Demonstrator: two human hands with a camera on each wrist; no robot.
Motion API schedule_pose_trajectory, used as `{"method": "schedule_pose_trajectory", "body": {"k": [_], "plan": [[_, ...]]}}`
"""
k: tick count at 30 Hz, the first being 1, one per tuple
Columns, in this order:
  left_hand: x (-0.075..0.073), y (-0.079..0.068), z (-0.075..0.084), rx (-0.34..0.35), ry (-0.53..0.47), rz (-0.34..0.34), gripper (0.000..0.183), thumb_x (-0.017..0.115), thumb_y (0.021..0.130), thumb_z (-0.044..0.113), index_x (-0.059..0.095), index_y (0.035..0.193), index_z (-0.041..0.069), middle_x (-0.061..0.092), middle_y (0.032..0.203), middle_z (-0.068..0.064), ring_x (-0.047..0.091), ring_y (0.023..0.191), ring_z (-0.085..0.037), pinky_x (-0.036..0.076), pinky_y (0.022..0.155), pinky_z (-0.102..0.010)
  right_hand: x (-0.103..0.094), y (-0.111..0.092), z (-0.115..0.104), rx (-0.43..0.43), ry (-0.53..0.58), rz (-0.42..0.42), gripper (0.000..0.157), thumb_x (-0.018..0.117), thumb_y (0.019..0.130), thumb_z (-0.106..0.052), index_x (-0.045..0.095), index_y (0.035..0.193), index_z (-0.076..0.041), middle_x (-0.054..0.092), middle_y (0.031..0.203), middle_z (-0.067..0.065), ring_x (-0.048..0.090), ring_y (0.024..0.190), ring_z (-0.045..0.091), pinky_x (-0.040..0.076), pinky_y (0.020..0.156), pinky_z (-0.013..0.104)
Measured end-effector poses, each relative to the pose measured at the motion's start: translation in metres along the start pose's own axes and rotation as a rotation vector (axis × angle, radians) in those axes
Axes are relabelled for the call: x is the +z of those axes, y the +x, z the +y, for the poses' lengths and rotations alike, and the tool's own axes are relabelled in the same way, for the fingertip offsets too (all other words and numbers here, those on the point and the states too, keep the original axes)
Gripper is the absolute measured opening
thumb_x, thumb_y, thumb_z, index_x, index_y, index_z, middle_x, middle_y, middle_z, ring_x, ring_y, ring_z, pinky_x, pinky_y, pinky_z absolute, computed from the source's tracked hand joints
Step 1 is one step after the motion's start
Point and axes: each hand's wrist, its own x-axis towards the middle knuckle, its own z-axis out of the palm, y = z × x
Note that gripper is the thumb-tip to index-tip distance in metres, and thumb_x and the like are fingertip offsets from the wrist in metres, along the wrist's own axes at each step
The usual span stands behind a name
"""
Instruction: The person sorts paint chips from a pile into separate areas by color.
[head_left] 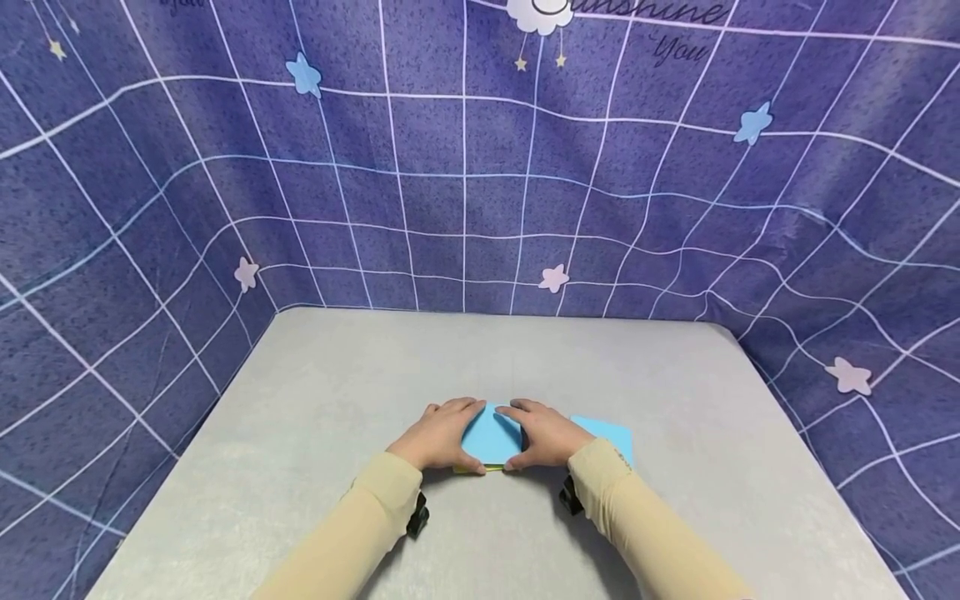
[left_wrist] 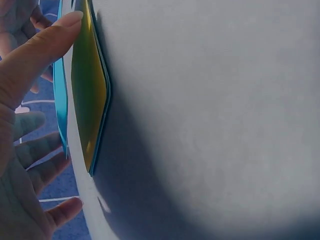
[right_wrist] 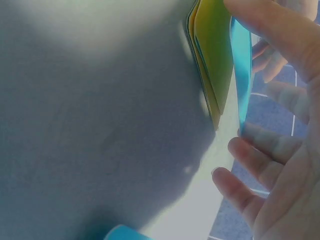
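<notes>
In the head view, a blue sheet [head_left: 491, 437] lies between my two hands near the middle of the table. My left hand [head_left: 444, 437] grips its left side, thumb at the near edge and fingers towards the far edge. On the opposite side my right hand [head_left: 550, 433] holds it the same way. Both wrist views show this blue sheet raised a little above several stacked yellow-green sheets [left_wrist: 90, 95], some with blue edges. Whether my thumbs also touch the yellow-green sheets, I cannot tell.
Another blue sheet [head_left: 613, 433] lies on the grey table [head_left: 360, 358], partly behind my right wrist. A purple curtain [head_left: 465, 192] with a grid and stars surrounds the table's back and sides.
</notes>
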Motion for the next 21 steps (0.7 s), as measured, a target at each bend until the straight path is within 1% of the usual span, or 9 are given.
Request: {"method": "schedule_pose_trajectory", "body": {"k": [5, 11, 21], "plan": [[-0.001, 0.001, 0.001, 0.012, -0.010, 0.009, 0.108, 0.089, 0.074, 0.057, 0.043, 0.157, 0.006, 0.046, 0.156, -0.013, 0.043, 0.143, -0.032, 0.035, 0.110, -0.057, 0.000, -0.002, 0.002, -0.006, -0.007, 0.001, 0.091, 0.088, 0.083, -0.042, 0.045, 0.157, -0.011, 0.043, 0.155, 0.022, 0.046, 0.139, 0.042, 0.043, 0.107, 0.056], [0.001, 0.005, 0.005, 0.029, 0.012, 0.021, 0.108, 0.089, 0.074, 0.058, 0.044, 0.156, 0.005, 0.047, 0.156, -0.013, 0.044, 0.143, -0.031, 0.037, 0.108, -0.058, -0.001, -0.005, 0.007, 0.003, -0.002, 0.009, 0.090, 0.087, 0.084, -0.044, 0.045, 0.157, -0.012, 0.042, 0.156, 0.021, 0.045, 0.140, 0.041, 0.043, 0.108, 0.056], [0.003, 0.015, 0.018, 0.039, 0.020, -0.007, 0.106, 0.088, 0.076, 0.058, 0.043, 0.157, 0.006, 0.046, 0.157, -0.012, 0.042, 0.144, -0.030, 0.036, 0.110, -0.058, -0.002, -0.015, 0.020, 0.025, -0.004, 0.008, 0.091, 0.086, 0.084, -0.045, 0.044, 0.158, -0.012, 0.041, 0.157, 0.022, 0.044, 0.141, 0.042, 0.041, 0.109, 0.055]]}}
